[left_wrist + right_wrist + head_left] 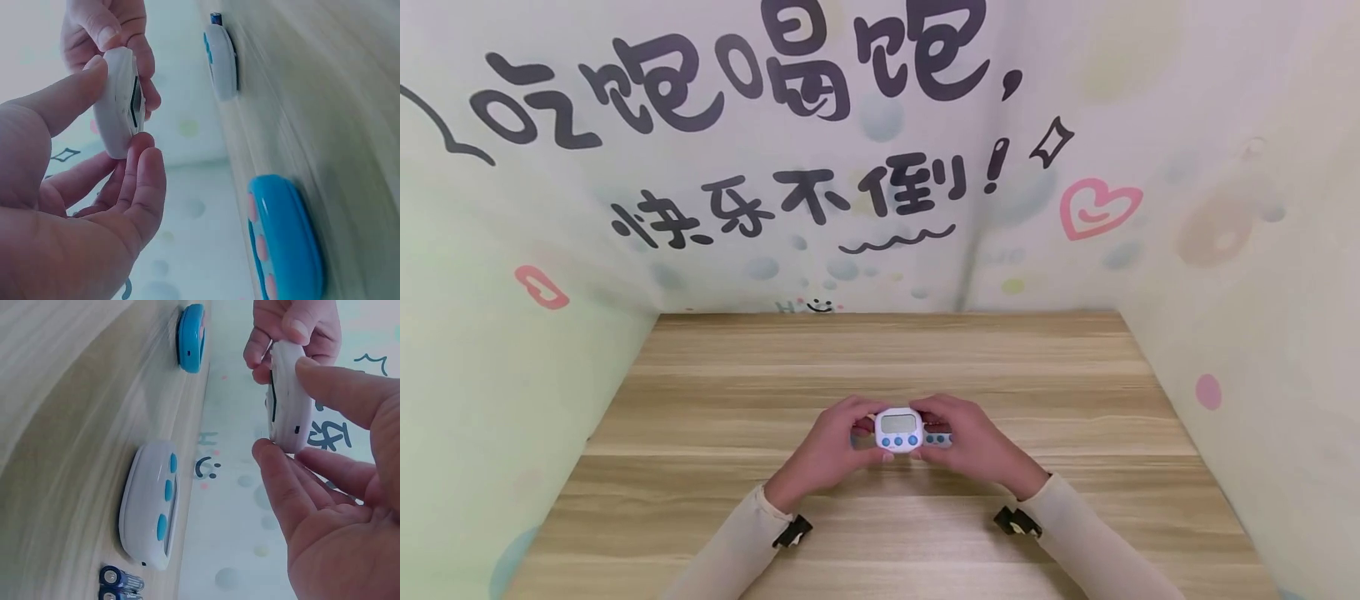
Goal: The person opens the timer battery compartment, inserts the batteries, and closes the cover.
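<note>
Both hands hold a small white digital timer above the table, its grey screen and row of blue buttons facing up in the head view. My left hand pinches one end between thumb and fingertips. At the other end, my right hand grips in the same way. A dark gap shows on the timer's back in the left wrist view. Below the right hand lies a second white timer with blue buttons. A blue timer with pink buttons lies on the table under the left hand.
Blue batteries lie beside the second white timer. The wood-grain table is enclosed by a back wall with black lettering and by side walls. Black straps are at both sleeve cuffs.
</note>
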The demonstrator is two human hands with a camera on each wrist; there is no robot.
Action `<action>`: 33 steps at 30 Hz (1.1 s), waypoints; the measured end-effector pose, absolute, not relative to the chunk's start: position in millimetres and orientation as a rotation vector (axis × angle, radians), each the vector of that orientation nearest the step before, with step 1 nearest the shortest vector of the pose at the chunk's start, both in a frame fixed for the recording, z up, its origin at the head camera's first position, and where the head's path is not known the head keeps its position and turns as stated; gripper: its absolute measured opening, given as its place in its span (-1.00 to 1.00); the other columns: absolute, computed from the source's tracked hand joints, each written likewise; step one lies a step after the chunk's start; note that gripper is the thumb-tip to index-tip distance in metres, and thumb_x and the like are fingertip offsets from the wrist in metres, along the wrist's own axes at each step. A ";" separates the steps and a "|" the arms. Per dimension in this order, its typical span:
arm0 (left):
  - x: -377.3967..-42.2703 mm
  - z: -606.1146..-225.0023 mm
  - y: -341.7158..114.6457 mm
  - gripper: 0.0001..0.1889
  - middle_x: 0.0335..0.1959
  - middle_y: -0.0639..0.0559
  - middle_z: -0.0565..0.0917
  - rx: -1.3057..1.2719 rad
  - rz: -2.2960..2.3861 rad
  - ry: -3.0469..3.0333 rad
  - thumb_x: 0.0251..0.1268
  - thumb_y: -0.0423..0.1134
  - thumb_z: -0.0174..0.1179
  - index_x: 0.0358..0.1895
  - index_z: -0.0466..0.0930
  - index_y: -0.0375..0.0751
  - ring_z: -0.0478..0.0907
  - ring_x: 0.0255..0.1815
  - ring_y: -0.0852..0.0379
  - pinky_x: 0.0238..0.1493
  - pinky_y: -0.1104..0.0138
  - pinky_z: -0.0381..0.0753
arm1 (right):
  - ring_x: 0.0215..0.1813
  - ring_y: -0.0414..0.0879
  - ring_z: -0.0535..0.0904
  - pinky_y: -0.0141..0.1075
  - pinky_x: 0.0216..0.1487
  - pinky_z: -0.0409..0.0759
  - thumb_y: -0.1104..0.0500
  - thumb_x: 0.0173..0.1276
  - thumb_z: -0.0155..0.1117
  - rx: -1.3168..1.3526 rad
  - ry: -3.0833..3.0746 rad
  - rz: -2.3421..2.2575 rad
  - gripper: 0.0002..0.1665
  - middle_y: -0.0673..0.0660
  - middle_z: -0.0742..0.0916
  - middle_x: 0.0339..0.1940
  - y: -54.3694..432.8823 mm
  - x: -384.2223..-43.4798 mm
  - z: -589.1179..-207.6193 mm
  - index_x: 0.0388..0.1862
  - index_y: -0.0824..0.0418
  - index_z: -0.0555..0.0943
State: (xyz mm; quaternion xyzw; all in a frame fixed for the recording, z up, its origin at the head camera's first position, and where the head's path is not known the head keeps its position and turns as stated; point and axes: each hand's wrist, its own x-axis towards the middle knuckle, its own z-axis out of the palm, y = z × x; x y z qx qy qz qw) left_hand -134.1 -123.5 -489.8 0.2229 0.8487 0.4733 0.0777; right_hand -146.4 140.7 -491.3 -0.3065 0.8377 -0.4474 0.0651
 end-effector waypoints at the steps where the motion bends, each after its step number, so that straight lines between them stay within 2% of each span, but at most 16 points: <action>1: -133.4 -489.4 -123.2 -0.31 0.22 0.02 0.64 0.665 1.426 2.541 0.18 -0.11 0.61 0.39 0.60 -0.11 0.66 0.04 0.14 0.16 0.06 0.81 | 0.14 0.00 0.77 -0.11 0.17 0.83 0.16 0.28 0.63 -0.902 2.519 -1.362 -0.26 0.17 0.74 0.23 141.5 -145.7 -491.3 0.40 0.30 0.57; 5: -131.3 -489.9 -121.9 -0.31 0.23 0.02 0.63 0.640 1.500 2.507 0.19 -0.12 0.60 0.40 0.58 -0.09 0.67 0.07 0.14 0.17 0.11 0.82 | 0.10 -0.01 0.80 -0.22 0.13 0.84 0.17 0.29 0.63 -0.788 2.449 -1.430 -0.25 0.22 0.77 0.20 142.6 -144.7 -490.0 0.41 0.34 0.56; 9: -129.5 -491.1 -119.2 -0.32 0.23 -0.07 0.61 0.628 1.636 2.434 0.17 -0.28 0.60 0.39 0.57 -0.11 0.66 0.12 0.01 0.17 0.10 0.82 | 0.03 -0.05 0.81 -0.34 0.03 0.84 0.18 0.33 0.59 -0.692 2.360 -1.495 -0.26 0.25 0.81 0.10 142.9 -145.2 -488.8 0.42 0.39 0.53; 15: -126.3 -490.9 -114.7 -0.23 0.21 -0.07 0.60 0.598 1.705 2.407 0.12 -0.47 0.57 0.44 0.50 -0.11 0.63 0.13 0.00 0.15 0.13 0.83 | -0.14 -0.13 0.81 -0.37 -0.13 0.85 0.15 0.39 0.54 -0.685 2.376 -1.512 -0.35 0.23 0.82 -0.02 145.1 -146.1 -488.1 0.38 0.33 0.59; 18: -125.1 -490.4 -113.6 -0.20 0.16 -0.07 0.65 0.561 1.745 2.381 0.13 -0.50 0.55 0.48 0.44 -0.16 0.65 0.07 0.03 0.08 0.21 0.85 | -0.21 -0.12 0.82 -0.33 -0.23 0.86 0.18 0.38 0.54 -0.685 2.357 -1.557 -0.39 0.24 0.81 0.01 145.4 -145.8 -487.6 0.37 0.26 0.61; 20: -124.9 -491.1 -113.1 -0.25 0.11 -0.11 0.68 0.535 1.782 2.349 0.16 -0.51 0.52 0.45 0.45 -0.20 0.66 0.04 0.01 0.04 0.25 0.85 | -0.23 -0.08 0.83 -0.29 -0.27 0.87 0.21 0.38 0.54 -0.682 2.335 -1.605 -0.42 0.24 0.81 0.04 145.4 -144.9 -487.0 0.35 0.23 0.62; 23: -125.2 -493.0 -113.0 -0.40 0.10 -0.16 0.71 0.503 1.815 2.308 0.25 -0.49 0.47 0.36 0.52 -0.22 0.68 0.06 -0.02 0.03 0.32 0.85 | -0.22 -0.03 0.85 -0.26 -0.28 0.88 0.26 0.36 0.53 -0.683 2.335 -1.667 -0.49 0.23 0.82 0.05 145.0 -143.0 -485.9 0.28 0.20 0.66; 27: -125.6 -494.3 -113.3 -0.61 0.14 -0.18 0.70 0.421 1.852 2.240 0.41 -0.35 0.40 0.25 0.62 -0.20 0.72 0.12 -0.04 0.04 0.40 0.81 | -0.22 -0.06 0.84 -0.28 -0.31 0.86 0.29 0.33 0.55 -0.670 2.404 -1.710 -0.61 0.21 0.84 -0.03 144.9 -141.1 -484.7 0.13 0.17 0.74; 30: -125.2 -492.9 -114.0 -0.66 0.18 -0.19 0.68 0.349 1.862 2.163 0.49 -0.25 0.35 0.24 0.63 -0.18 0.75 0.13 -0.02 0.04 0.42 0.80 | -0.19 -0.10 0.83 -0.31 -0.29 0.86 0.28 0.31 0.57 -0.639 2.421 -1.741 -0.68 0.20 0.85 -0.07 145.7 -140.6 -484.3 0.04 0.15 0.77; 33: -124.2 -491.0 -114.0 -0.62 0.23 -0.19 0.67 0.315 1.872 2.104 0.52 -0.20 0.33 0.30 0.60 -0.19 0.74 0.19 -0.02 0.09 0.43 0.78 | -0.11 -0.10 0.84 -0.31 -0.23 0.87 0.31 0.30 0.58 -0.642 2.410 -1.779 -0.70 0.19 0.85 -0.05 146.2 -140.2 -484.4 -0.01 0.14 0.78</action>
